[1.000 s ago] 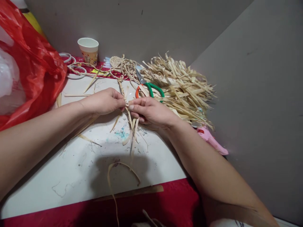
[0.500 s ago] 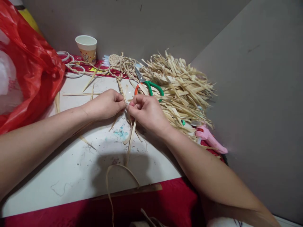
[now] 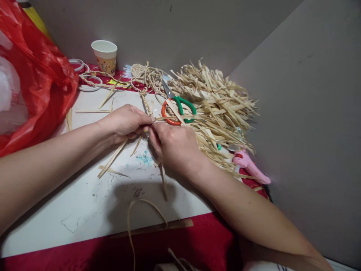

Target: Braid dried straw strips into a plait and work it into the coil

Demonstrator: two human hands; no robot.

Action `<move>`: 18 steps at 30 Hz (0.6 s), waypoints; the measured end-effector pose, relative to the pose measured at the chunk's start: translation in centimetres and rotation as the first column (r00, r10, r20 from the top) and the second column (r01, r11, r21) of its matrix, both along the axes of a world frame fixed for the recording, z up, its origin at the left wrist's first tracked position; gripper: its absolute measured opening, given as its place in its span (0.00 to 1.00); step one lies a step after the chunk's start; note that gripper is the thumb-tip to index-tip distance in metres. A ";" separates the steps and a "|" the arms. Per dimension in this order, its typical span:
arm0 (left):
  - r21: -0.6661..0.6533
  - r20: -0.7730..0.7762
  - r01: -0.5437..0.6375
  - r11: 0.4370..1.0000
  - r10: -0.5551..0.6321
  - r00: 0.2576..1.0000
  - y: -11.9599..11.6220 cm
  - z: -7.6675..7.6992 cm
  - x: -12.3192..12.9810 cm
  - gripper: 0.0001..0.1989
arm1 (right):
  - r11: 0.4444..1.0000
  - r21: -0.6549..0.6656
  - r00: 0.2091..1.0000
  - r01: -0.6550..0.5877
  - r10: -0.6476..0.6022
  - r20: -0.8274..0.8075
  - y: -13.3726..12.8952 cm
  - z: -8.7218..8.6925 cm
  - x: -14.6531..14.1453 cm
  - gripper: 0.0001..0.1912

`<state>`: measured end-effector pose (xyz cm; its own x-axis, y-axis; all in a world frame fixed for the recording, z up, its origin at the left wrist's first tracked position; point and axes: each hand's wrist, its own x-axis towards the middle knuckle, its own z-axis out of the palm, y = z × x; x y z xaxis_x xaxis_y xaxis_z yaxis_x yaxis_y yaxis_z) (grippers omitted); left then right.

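In the head view, the narrow, pale-tan braid of dried plant fibre [image 3: 146,103] is laid over the white desk [image 3: 84,203], its near end pinched by the left hand [image 3: 126,122]; whether anything is gripped by the curled right hand [image 3: 177,146] beside it cannot be told. That end is best kept tightly pinched, with strips drawn evenly. The braid looks knobbly, flat loose strips [image 3: 113,160] being splayed about the hands.

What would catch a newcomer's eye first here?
Probably the shiny red plastic bag filling the upper left, then the scissors, one handle loop orange and one green, just beyond the right hand. A shaggy straw-coloured heap spreads rightward from them, while the left hand pinches a thin strip mid-picture.
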<state>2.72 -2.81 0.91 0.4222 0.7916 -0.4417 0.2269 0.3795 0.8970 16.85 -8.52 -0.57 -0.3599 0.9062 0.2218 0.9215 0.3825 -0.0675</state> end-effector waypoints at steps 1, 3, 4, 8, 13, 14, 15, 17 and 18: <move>-0.014 0.011 -0.016 1.000 0.016 1.000 0.0 0.0 0.0 0.15 | 1.000 -0.008 1.000 -0.005 0.005 0.014 -0.1 0.0 0.0 0.20; -0.018 0.014 -0.041 0.999 0.042 0.999 0.1 0.0 0.0 0.15 | 0.999 -0.038 0.999 -0.024 0.025 0.042 -0.2 0.0 0.0 0.20; -0.011 0.011 -0.049 0.999 0.049 0.999 0.1 0.0 0.0 0.15 | 0.998 -0.058 0.998 -0.034 0.038 0.058 -0.3 0.1 -0.1 0.20; -0.006 0.021 -0.058 0.998 0.058 0.998 0.3 -0.1 -0.1 0.16 | 0.987 -0.152 0.990 -0.054 0.072 0.118 -0.8 1.1 -0.4 0.24; -0.053 0.043 -0.034 0.998 0.037 0.998 0.6 0.1 -0.4 0.16 | 0.941 -0.323 0.984 -0.106 0.145 0.100 -1.0 2.7 0.0 0.33; -0.057 0.047 -0.022 0.998 0.024 0.999 0.6 0.1 -0.5 0.16 | 0.923 -0.361 0.987 -0.131 0.156 0.042 -1.0 3.1 0.4 0.34; -0.058 0.052 -0.008 0.998 0.011 0.999 0.7 0.2 -0.6 0.16 | 0.903 -0.395 0.985 -0.169 0.166 -0.043 -0.9 3.5 0.8 0.34; -0.053 0.054 0.014 0.999 -0.011 0.998 0.7 0.5 -0.7 0.16 | 0.848 -0.443 0.946 -0.291 0.186 -0.266 -0.7 4.2 1.9 0.31; -0.052 0.049 0.024 0.998 -0.021 0.999 0.7 0.6 -0.8 0.16 | 0.809 -0.463 0.905 -0.362 0.186 -0.382 -0.5 4.5 2.5 0.26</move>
